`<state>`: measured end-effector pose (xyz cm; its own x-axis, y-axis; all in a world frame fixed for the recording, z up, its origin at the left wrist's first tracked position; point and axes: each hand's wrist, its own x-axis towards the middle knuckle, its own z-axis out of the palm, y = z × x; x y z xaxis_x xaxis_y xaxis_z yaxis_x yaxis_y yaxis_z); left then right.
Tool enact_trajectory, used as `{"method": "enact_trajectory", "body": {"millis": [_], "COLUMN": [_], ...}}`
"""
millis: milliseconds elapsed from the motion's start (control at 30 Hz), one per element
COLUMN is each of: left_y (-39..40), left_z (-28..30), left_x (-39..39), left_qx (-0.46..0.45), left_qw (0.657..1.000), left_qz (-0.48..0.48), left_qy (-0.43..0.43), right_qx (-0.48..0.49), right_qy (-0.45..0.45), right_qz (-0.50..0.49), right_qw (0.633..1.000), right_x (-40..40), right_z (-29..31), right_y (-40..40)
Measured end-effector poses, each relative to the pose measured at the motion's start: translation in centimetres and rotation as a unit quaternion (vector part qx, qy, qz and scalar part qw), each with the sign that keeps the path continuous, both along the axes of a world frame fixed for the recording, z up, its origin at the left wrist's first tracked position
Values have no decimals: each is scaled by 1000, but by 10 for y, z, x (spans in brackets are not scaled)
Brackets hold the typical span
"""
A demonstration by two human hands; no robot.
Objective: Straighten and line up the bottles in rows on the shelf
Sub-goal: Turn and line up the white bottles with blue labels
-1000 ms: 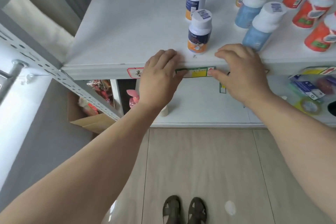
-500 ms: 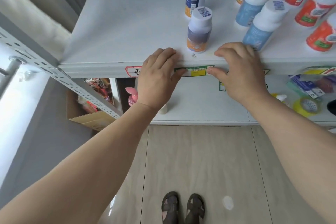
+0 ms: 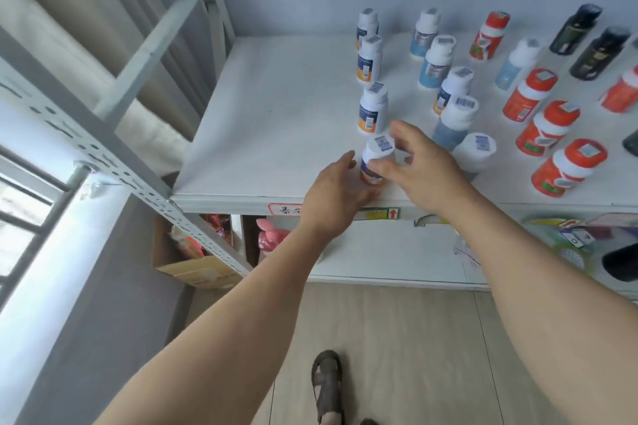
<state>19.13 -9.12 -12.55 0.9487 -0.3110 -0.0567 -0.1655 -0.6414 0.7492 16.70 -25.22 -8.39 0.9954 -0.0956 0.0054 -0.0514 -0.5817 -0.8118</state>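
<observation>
A white shelf (image 3: 276, 134) carries rows of upright bottles. At the front of the left row stands a white bottle with an orange band (image 3: 379, 148). My right hand (image 3: 424, 169) grips it, thumb across its front and fingers behind the cap. My left hand (image 3: 336, 197) lies beside it on the left with fingers straight; whether it touches the base is unclear. Behind it stand three more white-and-orange bottles (image 3: 373, 107). Further right come blue bottles (image 3: 435, 60), red bottles (image 3: 547, 128) and dark bottles (image 3: 599, 52).
A perforated metal upright (image 3: 103, 155) slants along the shelf's left side. Under it sits a cardboard box (image 3: 193, 262) on the floor. The lower shelf (image 3: 397, 252) holds a pink item (image 3: 272, 238) and packets at the right. My sandalled foot (image 3: 326, 386) is on the tiles.
Both hands left the shelf's front edge and rose to the front white-and-orange bottle; my right hand now grips it. The view tilted up, showing the whole shelf.
</observation>
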Motion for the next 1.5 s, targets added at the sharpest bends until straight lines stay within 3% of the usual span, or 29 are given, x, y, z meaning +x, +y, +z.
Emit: {"method": "enact_trajectory", "body": {"millis": [233, 333, 467, 633, 933, 1133, 1267, 1367, 1500], "left_y": [-4, 7, 25, 36, 31, 26, 23, 25, 31], "left_z": [8, 16, 30, 41, 41, 41, 41, 42, 39], "left_x": [9, 14, 13, 15, 25, 34, 49, 57, 64], "left_qx": [-34, -114, -236, -257, -256, -228, -53, 4, 6], "left_qw": [999, 988, 942, 913, 909, 923, 980, 986, 987], "left_qz": [-26, -42, -85, -107, -102, -96, -114, -109, -101], "left_qy": [-14, 97, 224, 299, 312, 296, 152, 128, 124], "right_qx": [30, 48, 38, 53, 66, 89, 101, 118, 99], "right_qy": [57, 57, 66, 100, 108, 102, 82, 79, 94], "right_qz": [-11, -29, -58, -71, -60, -49, -39, -25, -28], "right_qw": [998, 997, 995, 991, 990, 990, 991, 990, 990], "right_x": [20, 21, 19, 17, 28, 36, 37, 36, 31], "right_z": [2, 14, 22, 26, 26, 22, 14, 6, -4], "right_y": [2, 4, 7, 14, 4, -1, -6, -10, -11]}}
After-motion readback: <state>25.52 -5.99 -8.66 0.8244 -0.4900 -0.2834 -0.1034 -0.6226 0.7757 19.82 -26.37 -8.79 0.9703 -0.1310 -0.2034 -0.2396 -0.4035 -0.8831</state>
